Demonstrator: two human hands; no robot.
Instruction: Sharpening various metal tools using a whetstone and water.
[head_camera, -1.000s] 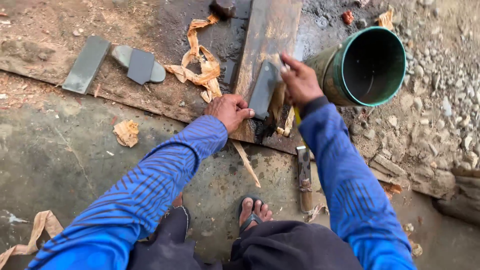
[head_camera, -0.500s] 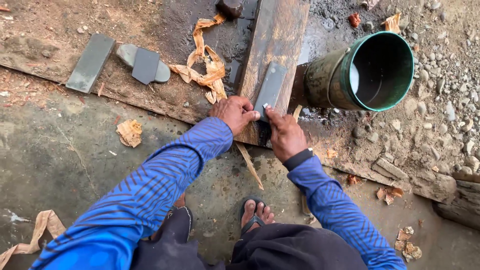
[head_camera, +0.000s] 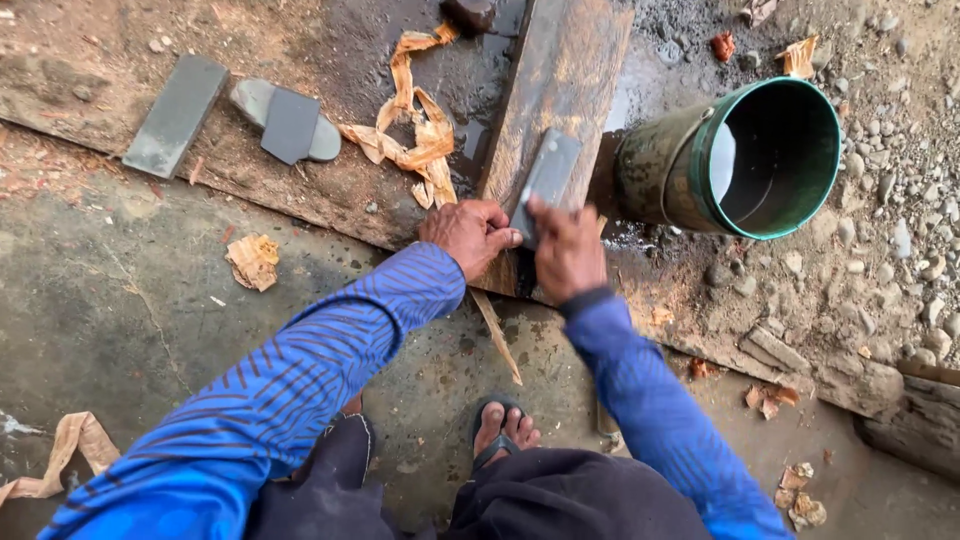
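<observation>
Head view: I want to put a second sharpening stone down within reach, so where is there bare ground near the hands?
Bare concrete lies left of the left hand, between the wood scrap and the blue sleeve. Crowded: the wet plank under the grey stone and right hand, the green bucket, and the shavings.

I'm squatting in what looks like a rough outdoor work yard: cracked concrete ground (head_camera: 120, 330), gravel (head_camera: 900, 200), a wet plank (head_camera: 570, 70), sharpening stones (head_camera: 178, 115) and a green bucket (head_camera: 670, 170).
</observation>
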